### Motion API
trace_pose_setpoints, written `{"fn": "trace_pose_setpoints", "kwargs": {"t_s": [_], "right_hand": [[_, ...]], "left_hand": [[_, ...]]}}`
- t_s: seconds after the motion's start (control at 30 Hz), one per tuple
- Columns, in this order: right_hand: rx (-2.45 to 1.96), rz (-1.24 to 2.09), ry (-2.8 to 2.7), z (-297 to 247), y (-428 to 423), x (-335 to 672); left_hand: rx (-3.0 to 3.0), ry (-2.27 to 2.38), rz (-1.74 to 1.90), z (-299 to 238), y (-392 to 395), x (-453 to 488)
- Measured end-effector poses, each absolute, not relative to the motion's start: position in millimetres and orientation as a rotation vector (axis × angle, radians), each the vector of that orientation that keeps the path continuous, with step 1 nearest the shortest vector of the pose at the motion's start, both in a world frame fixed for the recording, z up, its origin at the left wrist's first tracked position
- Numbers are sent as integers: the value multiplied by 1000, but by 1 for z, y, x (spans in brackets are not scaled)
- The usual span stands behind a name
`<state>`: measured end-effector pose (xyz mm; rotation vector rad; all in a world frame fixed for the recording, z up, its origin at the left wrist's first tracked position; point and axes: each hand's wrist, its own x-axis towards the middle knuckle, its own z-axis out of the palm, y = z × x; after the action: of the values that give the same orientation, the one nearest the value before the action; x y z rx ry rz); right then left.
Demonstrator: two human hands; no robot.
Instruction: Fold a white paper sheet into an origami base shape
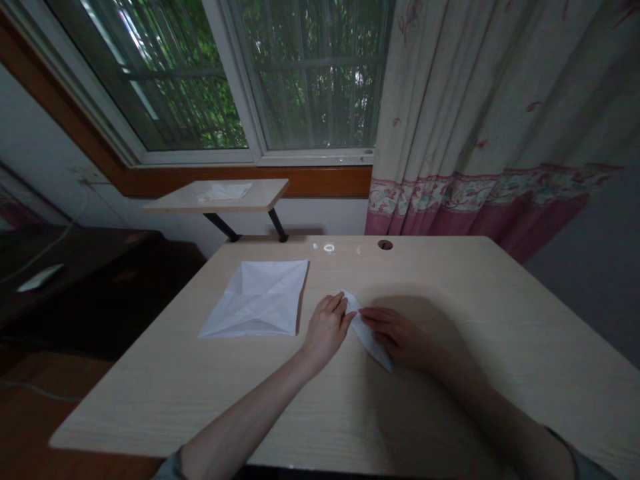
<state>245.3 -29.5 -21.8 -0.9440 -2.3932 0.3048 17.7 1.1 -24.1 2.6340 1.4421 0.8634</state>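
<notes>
A narrow folded piece of white paper [369, 341] lies slanted on the light wooden table, its lower end pointing toward me on the right. At the paper's upper end is my left hand [327, 327], fingers bent over it and thumb pressing on its face. My right hand [395, 332] grips the paper's right edge near the middle, fingers close together; part of that hand is in shadow. To the left of my hands, a creased white paper sheet [265, 300] lies spread out with fold lines crossing at its centre.
The table [500, 320] has a round cable hole [385, 245] near its back edge. A small raised shelf [265, 200] at the back left carries crumpled white paper [227, 191]. Behind are a window [320, 80] and a patterned curtain [475, 120]. A dark cabinet [100, 287] stands left.
</notes>
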Motion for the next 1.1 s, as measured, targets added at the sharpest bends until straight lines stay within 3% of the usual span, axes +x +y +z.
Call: {"fn": "trace_pose_setpoints", "kwargs": {"t_s": [0.27,0.6,1.1], "right_hand": [[-996,275,-2413,-18,-31,246],[-1059,108,-2418,-13,-30,246],[-1025,323,-2406,-14,-24,256]], "left_hand": [[2507,1271,989,-12,-5,19],[2379,1076,866,-12,-5,18],[2435,1011,694,-5,-5,14]]}}
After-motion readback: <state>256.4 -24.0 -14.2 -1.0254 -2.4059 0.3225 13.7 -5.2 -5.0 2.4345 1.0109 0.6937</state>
